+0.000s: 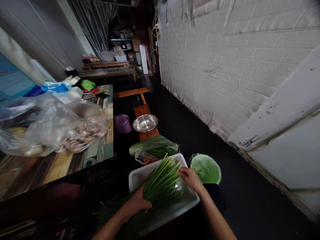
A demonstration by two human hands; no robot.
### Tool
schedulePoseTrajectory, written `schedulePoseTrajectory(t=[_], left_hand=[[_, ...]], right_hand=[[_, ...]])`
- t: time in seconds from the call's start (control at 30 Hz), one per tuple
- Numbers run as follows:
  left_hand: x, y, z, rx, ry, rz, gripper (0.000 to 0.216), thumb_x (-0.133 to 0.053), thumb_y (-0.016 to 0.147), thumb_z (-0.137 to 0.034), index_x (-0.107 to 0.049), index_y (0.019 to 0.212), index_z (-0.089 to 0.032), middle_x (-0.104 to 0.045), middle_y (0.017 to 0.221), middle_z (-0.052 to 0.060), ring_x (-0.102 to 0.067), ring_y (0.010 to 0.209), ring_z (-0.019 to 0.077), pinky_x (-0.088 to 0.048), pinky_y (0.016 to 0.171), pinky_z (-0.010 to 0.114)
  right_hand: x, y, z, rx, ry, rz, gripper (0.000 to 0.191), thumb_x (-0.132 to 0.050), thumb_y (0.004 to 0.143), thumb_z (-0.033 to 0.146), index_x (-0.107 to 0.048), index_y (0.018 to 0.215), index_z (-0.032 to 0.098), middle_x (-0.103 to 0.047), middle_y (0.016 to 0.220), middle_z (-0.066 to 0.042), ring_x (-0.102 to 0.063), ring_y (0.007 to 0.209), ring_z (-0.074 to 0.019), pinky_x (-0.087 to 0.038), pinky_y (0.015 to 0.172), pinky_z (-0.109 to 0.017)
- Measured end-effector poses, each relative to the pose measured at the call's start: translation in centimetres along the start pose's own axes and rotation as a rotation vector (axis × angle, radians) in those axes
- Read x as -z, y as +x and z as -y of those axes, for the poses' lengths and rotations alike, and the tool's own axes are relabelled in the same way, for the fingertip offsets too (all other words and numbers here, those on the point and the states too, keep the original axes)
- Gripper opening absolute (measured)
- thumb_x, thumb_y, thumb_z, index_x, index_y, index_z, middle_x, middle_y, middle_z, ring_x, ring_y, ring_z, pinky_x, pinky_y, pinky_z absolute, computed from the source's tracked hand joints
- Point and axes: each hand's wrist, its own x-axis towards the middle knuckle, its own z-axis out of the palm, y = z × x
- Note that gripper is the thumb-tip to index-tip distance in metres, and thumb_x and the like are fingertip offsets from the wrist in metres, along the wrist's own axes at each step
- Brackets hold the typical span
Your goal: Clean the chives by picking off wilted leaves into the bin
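A thick bunch of long green chives (161, 181) lies across a white rectangular tray (140, 176) at the bottom centre. My left hand (137, 202) is wrapped round the lower part of the bunch. My right hand (191, 178) pinches the stalks at the bunch's right edge, over the tray's right side. The cut ends of the stalks point away from me.
Another bundle of greens in a plastic bag (155, 146) lies beyond the tray on a wooden bench, with a steel bowl (145, 123) and a purple tub (122, 123) farther off. A green-lined bucket (206, 169) stands right. A table with bagged food (62, 130) is left; a brick wall (225, 66) is right.
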Motion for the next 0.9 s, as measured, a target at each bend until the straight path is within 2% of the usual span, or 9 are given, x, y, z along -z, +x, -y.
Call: schedulePoseTrajectory(t=[0.1,0.2,0.33,0.43,0.57,0.67,0.77,0.9], left_hand=[[-0.3,0.0,-0.6,-0.013,-0.002,0.053,0.078,-0.073,0.053,-0.022,-0.049,0.127,-0.021,-0.065,0.083,-0.001,-0.052,0.06,0.0148,-0.041,0.057,0.03],[-0.6,0.1,-1.2,0.021,0.029,0.065,0.084,-0.071,0.053,-0.019,-0.044,0.132,-0.018,-0.066,0.082,-0.001,-0.052,0.059,0.0149,-0.041,0.058,0.03],[-0.8,0.1,-1.7,0.064,0.103,0.033,0.087,-0.064,0.05,-0.015,-0.041,0.134,-0.015,-0.066,0.078,-0.003,-0.049,0.054,0.0124,-0.04,0.054,0.028],[-0.7,0.0,-1.8,0.084,0.108,0.02,0.086,-0.063,0.05,-0.015,-0.041,0.134,-0.014,-0.067,0.075,-0.003,-0.048,0.052,0.0112,-0.039,0.053,0.028],[-0.2,-0.2,-1.3,0.07,0.044,0.032,0.09,-0.065,0.051,-0.018,-0.038,0.136,-0.015,-0.068,0.075,-0.004,-0.049,0.053,0.0115,-0.04,0.054,0.027],[0.2,0.0,-0.6,0.09,0.031,0.022,0.091,-0.067,0.049,-0.019,-0.04,0.136,-0.017,-0.067,0.07,-0.006,-0.048,0.052,0.0116,-0.039,0.052,0.026],[0.4,0.1,-0.2,0.105,0.011,0.028,0.091,-0.068,0.052,-0.019,-0.04,0.138,-0.019,-0.066,0.067,-0.006,-0.049,0.052,0.012,-0.039,0.052,0.026],[0.6,-0.1,0.4,0.123,-0.002,0.028,0.091,-0.073,0.054,-0.019,-0.041,0.14,-0.019,-0.067,0.067,-0.005,-0.053,0.053,0.0137,-0.039,0.053,0.026]], right_hand=[[0.4,0.1,-0.4,-0.006,-0.156,-0.075,0.024,-0.052,0.082,0.029,-0.054,0.059,0.021,-0.054,0.059,0.003,-0.049,0.059,-0.0134,-0.037,0.059,-0.023],[1.0,0.2,-0.9,0.024,-0.266,-0.111,0.022,-0.05,0.085,0.027,-0.062,0.068,0.021,-0.064,0.07,-0.001,-0.058,0.067,-0.0161,-0.042,0.067,-0.025],[2.5,0.5,-2.1,0.061,-0.364,-0.18,0.023,-0.046,0.088,0.025,-0.067,0.08,0.02,-0.069,0.081,-0.006,-0.063,0.075,-0.0186,-0.046,0.073,-0.027],[4.9,0.6,-3.6,0.069,-0.373,-0.315,0.028,-0.044,0.09,0.032,-0.068,0.083,0.02,-0.071,0.084,-0.007,-0.065,0.078,-0.0208,-0.048,0.076,-0.03],[9.7,0.5,-7.0,-0.011,-0.381,-0.646,0.037,-0.04,0.092,0.046,-0.065,0.095,0.018,-0.07,0.083,-0.009,-0.063,0.073,-0.0209,-0.048,0.072,-0.031],[12.9,0.1,-10.5,-0.096,-0.456,-0.864,0.042,-0.033,0.093,0.048,-0.06,0.091,0.016,-0.063,0.077,-0.008,-0.057,0.066,-0.0193,-0.044,0.066,-0.031],[14.4,-0.4,-14.1,-0.182,-0.502,-0.938,0.041,-0.028,0.092,0.045,-0.056,0.085,0.016,-0.058,0.078,-0.01,-0.053,0.07,-0.0207,-0.042,0.068,-0.033],[14.5,-0.8,-17.9,-0.316,-0.505,-0.961,0.035,-0.028,0.089,0.034,-0.056,0.089,0.014,-0.056,0.087,-0.013,-0.051,0.073,-0.022,-0.04,0.065,-0.034]])
